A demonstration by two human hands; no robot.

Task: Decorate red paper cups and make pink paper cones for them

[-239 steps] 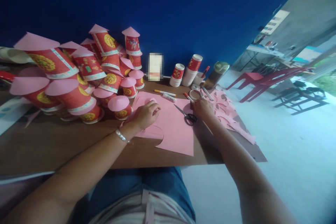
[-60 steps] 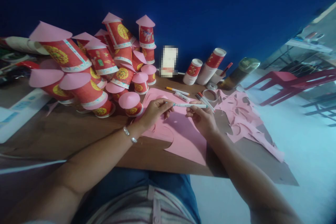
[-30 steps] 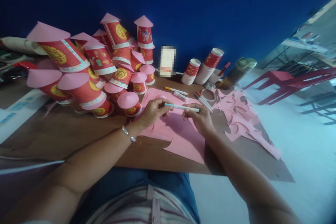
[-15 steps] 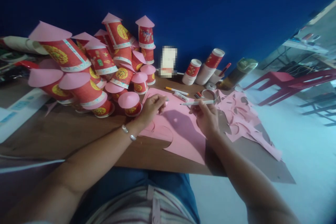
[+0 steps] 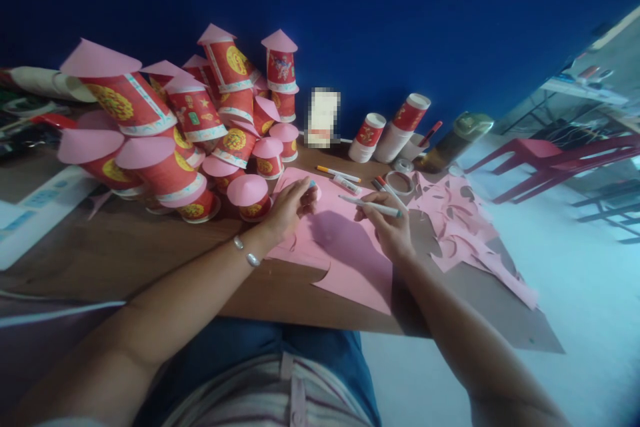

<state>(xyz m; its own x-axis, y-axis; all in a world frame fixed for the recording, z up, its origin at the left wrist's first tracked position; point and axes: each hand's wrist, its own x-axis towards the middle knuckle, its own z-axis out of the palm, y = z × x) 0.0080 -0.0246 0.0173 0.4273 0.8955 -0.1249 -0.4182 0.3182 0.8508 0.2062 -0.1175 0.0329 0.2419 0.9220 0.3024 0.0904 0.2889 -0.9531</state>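
Note:
My right hand (image 5: 393, 230) grips a slim white marker (image 5: 377, 207) with a teal end, its tip pointing left. In my left hand (image 5: 294, 208), closed fingertips pinch a small blue-ended marker cap (image 5: 313, 184), mostly covered by the fingers. Under both hands lies a pink paper sheet (image 5: 350, 273) with curved cut edges, shaded by the right hand. Just beyond the hands are an orange-and-white marker (image 5: 339, 174) and a small white tube (image 5: 347, 185).
Stacked red paper cups with pink cone roofs (image 5: 190, 113) crowd the left. Plain cup stacks (image 5: 400, 133), a grey ring like a tape roll (image 5: 411, 183) and a dark bottle (image 5: 457, 140) stand behind. Pink scraps (image 5: 460, 233) cover the right; a red chair (image 5: 545, 160) is beyond.
My right hand has tilted the marker, lowering its rear end and shifting it slightly left. My left hand has turned a little, showing the cap's blue end.

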